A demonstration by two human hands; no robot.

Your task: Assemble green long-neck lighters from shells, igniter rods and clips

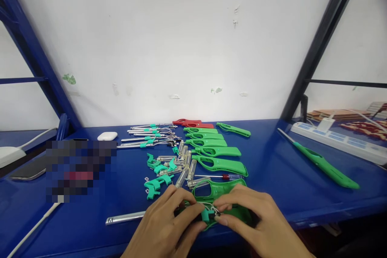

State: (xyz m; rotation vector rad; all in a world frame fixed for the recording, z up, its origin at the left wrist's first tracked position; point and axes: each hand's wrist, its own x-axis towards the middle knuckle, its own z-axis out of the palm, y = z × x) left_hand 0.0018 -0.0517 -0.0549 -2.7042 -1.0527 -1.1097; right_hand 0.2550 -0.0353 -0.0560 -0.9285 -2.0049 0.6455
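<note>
Near the table's front edge, my left hand is closed, with thumb and fingers around a teal plastic trigger. My right hand pinches thin white wires beside a small black part, just right of that trigger. Beneath both hands lies a green lighter casing half, partly hidden by the fingers. A silver lighter tube sticks out to the left from behind my left hand. Just beyond my fingers rests another green casing half, its hollow side showing.
Several teal triggers and clear fuel tanks lie beyond my hands, with a screwdriver. Behind them are wired metal tubes, green casings and red casings. An assembled green lighter and a power strip lie right.
</note>
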